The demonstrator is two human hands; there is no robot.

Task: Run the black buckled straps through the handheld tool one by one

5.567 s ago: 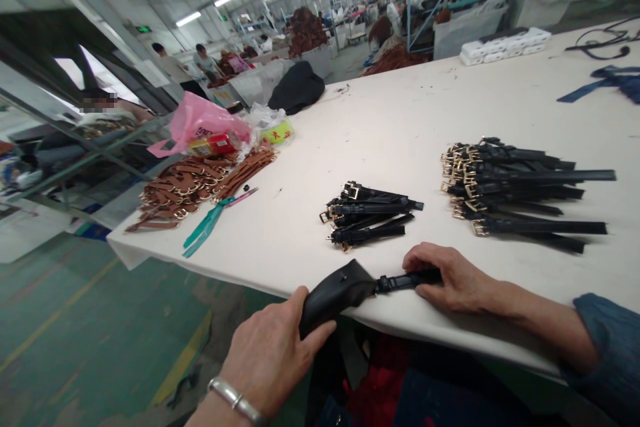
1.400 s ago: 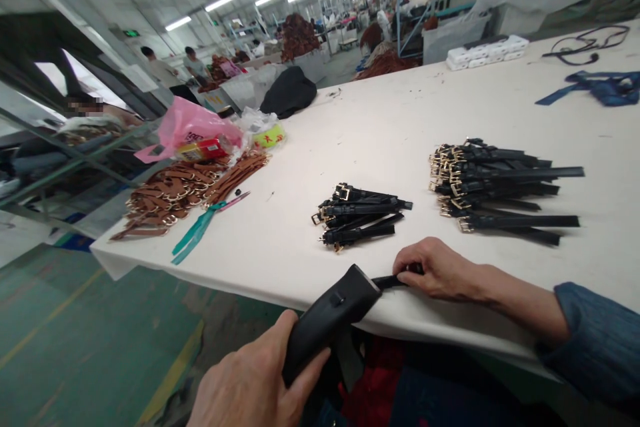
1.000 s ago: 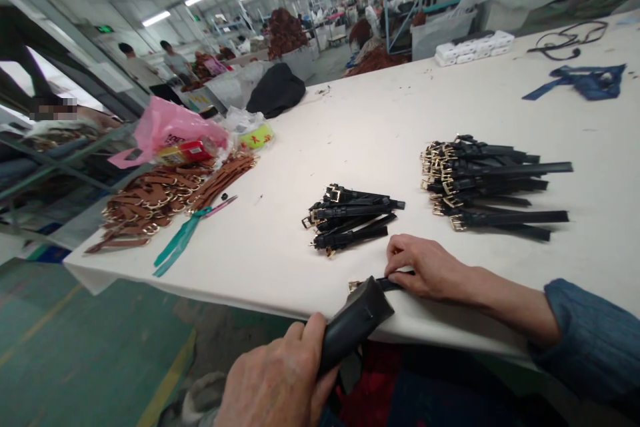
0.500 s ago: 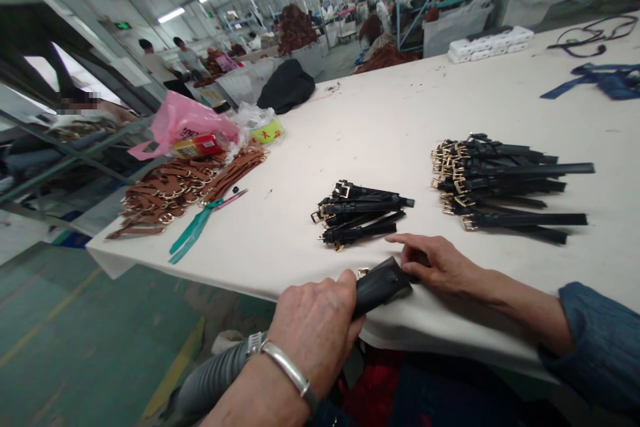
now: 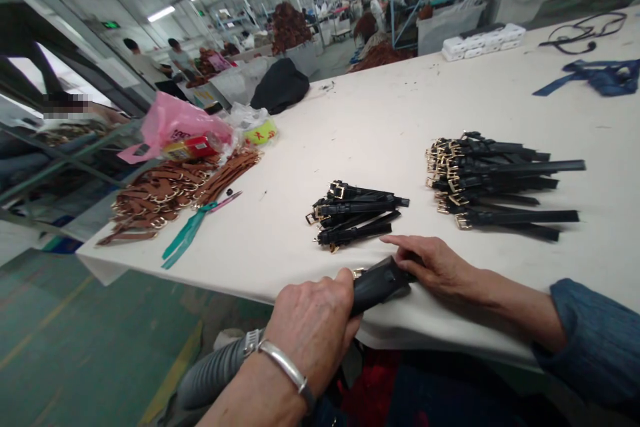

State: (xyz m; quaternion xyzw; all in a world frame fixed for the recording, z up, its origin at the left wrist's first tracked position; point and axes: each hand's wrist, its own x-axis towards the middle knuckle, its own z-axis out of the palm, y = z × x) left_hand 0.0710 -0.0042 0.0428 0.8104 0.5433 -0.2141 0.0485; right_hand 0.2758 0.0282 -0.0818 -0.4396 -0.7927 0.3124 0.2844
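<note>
My left hand (image 5: 313, 327), with a silver bangle at the wrist, is wrapped round a black leather piece (image 5: 381, 285) at the table's front edge. A small gold buckle (image 5: 359, 273) shows beside its fingers. At the far end of the piece, my right hand (image 5: 433, 263) pinches a dark tip between thumb and curled fingers, its index finger stretched out to the left. Just beyond the hands lies a small pile of black buckled straps (image 5: 357, 210). To the right is a larger pile of black straps (image 5: 505, 180) with gold buckles.
On the left lie brown straps (image 5: 155, 197), scissors with teal cloth on the handles (image 5: 193, 230), a pink bag (image 5: 175, 120) and a black cloth bundle (image 5: 281, 85). White packs (image 5: 483, 42) and blue cloth (image 5: 600, 77) sit at the far right. A grey hose (image 5: 215, 373) is below the table (image 5: 320, 147).
The view has swung slightly, so everything sits a little further left. Both hands keep nearly the same hold on the black leather piece.
</note>
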